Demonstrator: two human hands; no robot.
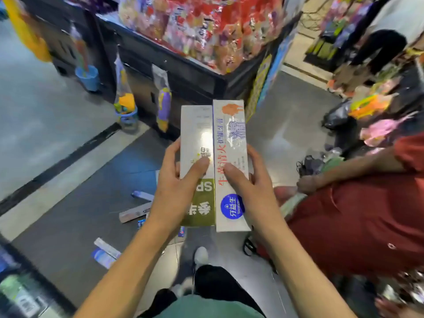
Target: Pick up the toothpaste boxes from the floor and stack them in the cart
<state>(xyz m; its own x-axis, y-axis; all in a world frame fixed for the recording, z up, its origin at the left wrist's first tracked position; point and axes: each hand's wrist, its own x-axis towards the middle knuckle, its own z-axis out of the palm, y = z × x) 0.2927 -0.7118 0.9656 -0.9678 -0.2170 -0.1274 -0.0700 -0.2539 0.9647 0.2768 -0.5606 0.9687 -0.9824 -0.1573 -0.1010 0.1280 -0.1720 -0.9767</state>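
Observation:
I hold two long toothpaste boxes side by side at chest height, pointing away from me. My left hand (181, 180) grips the white and olive-gold box (197, 134), thumb on its top face. My right hand (247, 182) grips the white box with red characters and a blue round logo (230, 138), thumb on top. More toothpaste boxes lie on the dark floor below left: a silver one (134, 213), a blue-tipped one (142, 195) and a white-blue one (106, 250). No cart is clearly visible.
A black display stand (183, 72) piled with red snack packs rises ahead. A person in a red shirt (358, 216) crouches at my right, one hand near a box end. My shoe (201, 255) stands on the floor below. Toys hang at the right.

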